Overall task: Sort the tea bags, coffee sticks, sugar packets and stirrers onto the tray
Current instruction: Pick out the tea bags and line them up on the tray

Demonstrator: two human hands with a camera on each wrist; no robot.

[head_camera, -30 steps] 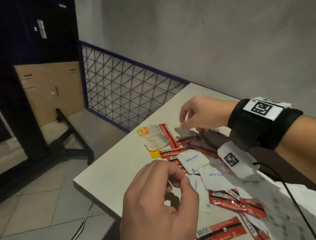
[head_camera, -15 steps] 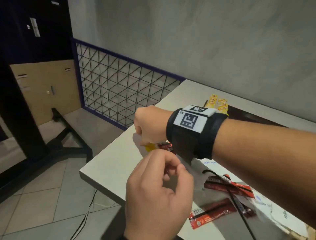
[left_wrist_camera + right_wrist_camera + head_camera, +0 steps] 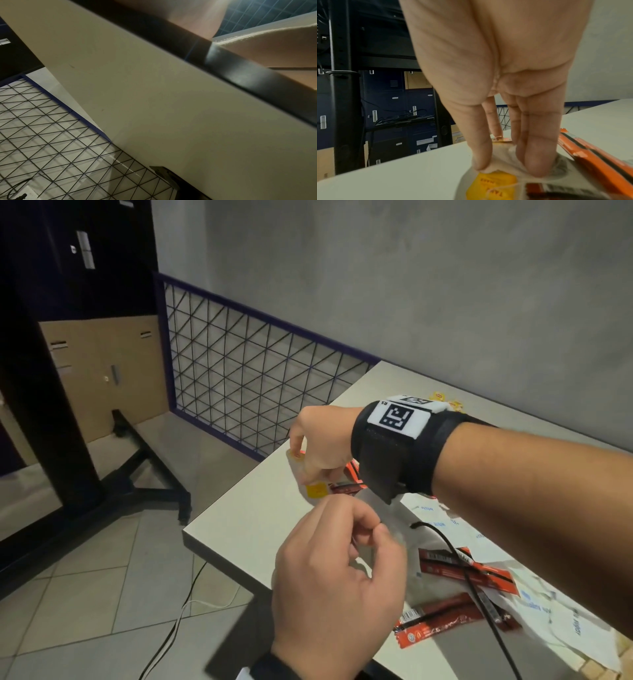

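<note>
My right hand (image 3: 308,467) reaches across to the table's left edge, where its thumb and fingertips pinch a white tea bag (image 3: 297,470) with a yellow tag (image 3: 317,490). The right wrist view shows that hand (image 3: 507,168) bunching the tea bag (image 3: 501,155) paper on the tabletop, with an orange-red coffee stick (image 3: 590,152) beside it. My left hand (image 3: 375,534) hovers near the front edge with curled fingers; I cannot make out anything in it. Red coffee sticks (image 3: 466,570) and white sugar packets (image 3: 534,607) lie under my right forearm. My wrist hides the tray.
More yellow tea bags (image 3: 440,396) peek out behind my right wrist band. A black cable (image 3: 479,594) runs over the sticks. The table's corner (image 3: 191,534) drops to a tiled floor. A wire mesh fence (image 3: 257,378) and a black stand (image 3: 137,474) are at the left.
My right hand has swung left from above the pile's far side to the tea bags and come down on one. The left hand has stayed almost still.
</note>
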